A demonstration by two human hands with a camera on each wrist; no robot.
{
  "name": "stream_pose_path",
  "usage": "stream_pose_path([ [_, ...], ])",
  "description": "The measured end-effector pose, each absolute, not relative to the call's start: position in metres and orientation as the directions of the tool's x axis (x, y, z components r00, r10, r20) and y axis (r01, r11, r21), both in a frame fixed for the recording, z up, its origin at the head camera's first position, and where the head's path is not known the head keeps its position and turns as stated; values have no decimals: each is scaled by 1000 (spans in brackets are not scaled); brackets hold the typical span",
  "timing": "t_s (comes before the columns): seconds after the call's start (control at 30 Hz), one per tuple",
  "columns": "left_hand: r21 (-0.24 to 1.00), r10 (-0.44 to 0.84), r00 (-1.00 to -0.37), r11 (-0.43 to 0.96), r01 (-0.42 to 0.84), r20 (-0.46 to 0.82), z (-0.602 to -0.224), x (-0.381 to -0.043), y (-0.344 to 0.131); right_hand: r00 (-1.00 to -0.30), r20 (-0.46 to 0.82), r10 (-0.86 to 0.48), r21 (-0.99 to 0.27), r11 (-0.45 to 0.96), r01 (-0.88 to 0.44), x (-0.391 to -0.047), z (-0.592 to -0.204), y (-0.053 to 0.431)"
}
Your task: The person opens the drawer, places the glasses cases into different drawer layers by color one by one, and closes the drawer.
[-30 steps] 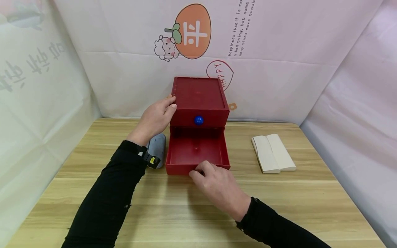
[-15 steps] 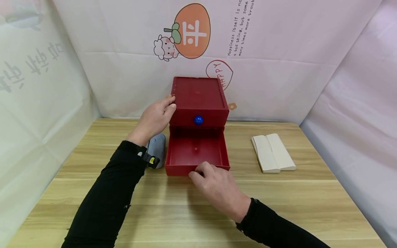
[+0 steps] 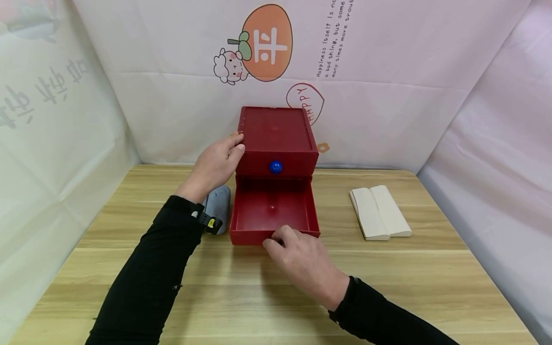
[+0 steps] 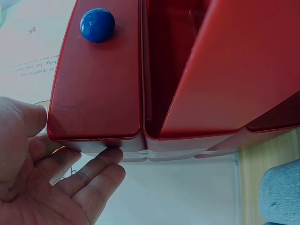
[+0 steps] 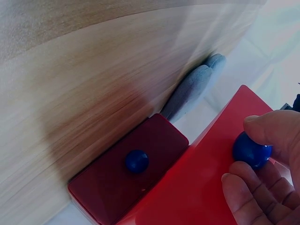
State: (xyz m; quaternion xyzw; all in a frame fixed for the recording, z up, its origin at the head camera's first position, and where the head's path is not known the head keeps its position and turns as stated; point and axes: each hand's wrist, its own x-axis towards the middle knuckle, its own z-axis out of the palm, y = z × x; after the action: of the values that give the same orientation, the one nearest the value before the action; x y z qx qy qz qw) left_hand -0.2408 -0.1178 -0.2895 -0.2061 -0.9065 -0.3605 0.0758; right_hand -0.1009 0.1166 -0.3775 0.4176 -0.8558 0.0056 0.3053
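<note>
A dark red drawer cabinet stands at the table's back, its top drawer closed and showing a blue round knob. Below it a middle drawer is pulled well out, with nothing lying in it. My right hand pinches this drawer's blue knob between thumb and fingers. Further down, the bottom drawer is closed and has its own blue knob. My left hand rests against the cabinet's upper left side, its fingers fairly straight and the thumb close to the front corner.
Left of the drawer, partly behind my left wrist, lies a grey-blue rounded case. An open book with blank cream pages lies to the right. White printed cloth walls off the back and both sides of the wooden table.
The middle drawer sits very slightly further out than a second ago, with my right hand still on its knob. My left hand stays in the same place on the cabinet.
</note>
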Motion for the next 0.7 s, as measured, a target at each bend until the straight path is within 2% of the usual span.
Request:
stream_pose_path([
  [0.7,625,314,-906,656,424,285,-289,-240,-117,-461,533,-709,239,649,-722,-102,-379,118],
])
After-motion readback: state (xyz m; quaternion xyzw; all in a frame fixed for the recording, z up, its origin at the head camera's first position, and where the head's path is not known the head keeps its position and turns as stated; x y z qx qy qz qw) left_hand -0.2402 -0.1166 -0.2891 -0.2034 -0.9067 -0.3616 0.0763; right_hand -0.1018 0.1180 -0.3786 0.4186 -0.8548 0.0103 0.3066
